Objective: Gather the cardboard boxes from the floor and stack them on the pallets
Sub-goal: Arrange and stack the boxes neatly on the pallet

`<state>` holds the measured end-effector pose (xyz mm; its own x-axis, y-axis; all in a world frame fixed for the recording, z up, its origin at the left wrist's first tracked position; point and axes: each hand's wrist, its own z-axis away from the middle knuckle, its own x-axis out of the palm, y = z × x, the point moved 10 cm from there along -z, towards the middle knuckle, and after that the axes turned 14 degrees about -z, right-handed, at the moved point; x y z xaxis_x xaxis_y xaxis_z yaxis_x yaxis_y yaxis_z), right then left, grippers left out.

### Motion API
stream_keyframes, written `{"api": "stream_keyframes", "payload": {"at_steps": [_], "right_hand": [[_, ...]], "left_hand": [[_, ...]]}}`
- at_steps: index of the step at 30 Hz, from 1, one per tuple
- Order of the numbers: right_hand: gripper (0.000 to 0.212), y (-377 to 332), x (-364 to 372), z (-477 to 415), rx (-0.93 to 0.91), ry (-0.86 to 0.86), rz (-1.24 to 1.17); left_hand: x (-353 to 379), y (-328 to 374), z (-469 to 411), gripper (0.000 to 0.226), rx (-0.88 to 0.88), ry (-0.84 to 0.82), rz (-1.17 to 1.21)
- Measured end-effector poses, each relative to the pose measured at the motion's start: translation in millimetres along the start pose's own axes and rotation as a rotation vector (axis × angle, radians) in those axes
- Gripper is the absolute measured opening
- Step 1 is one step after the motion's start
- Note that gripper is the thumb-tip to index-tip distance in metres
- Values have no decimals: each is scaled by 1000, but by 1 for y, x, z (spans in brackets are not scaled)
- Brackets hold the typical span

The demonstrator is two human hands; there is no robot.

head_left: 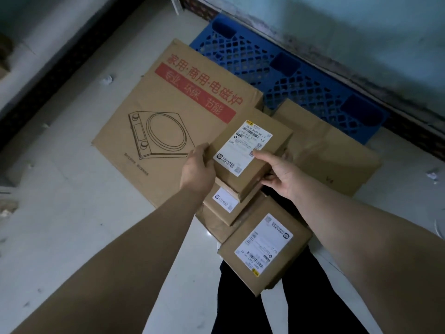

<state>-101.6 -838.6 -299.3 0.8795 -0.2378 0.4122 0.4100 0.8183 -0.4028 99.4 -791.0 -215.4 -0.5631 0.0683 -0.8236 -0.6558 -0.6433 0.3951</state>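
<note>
A small cardboard box (269,141) with a white shipping label is held between both hands at the centre of the head view. My left hand (198,168) grips its left edge. My right hand (280,175) holds its near right corner, fingers spread over the top. It rests on or just above a second labelled box (222,208). A third labelled box (265,247) lies nearer me. A large flat box (154,109) printed with red text and a cooker drawing lies on the left, partly over the blue plastic pallet (296,75).
Another plain cardboard box (332,150) lies to the right, against the pallet's near edge. The pallet sits along a teal wall (349,25). Pale tiled floor (60,213) spreads left, with small paper scraps. My dark trouser legs (240,304) show at the bottom.
</note>
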Motion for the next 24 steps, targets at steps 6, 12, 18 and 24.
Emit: {"api": "stream_keyframes", "payload": {"at_steps": [6,12,18,24], "right_hand": [[69,-34,-29,-8,-75,89,-9],[82,-76,-74,-39,-152,233,-40],[103,-77,-85,-76,-74,228,-24],[103,-71,-72,-100,-45,163,16]], "left_hand": [[28,36,-11,53,90,-36,11],[58,50,-36,51,66,-59,-73],[83,36,-53,48,-38,-95,-121],[110,26,-51,46,-71,-204,-156]]}}
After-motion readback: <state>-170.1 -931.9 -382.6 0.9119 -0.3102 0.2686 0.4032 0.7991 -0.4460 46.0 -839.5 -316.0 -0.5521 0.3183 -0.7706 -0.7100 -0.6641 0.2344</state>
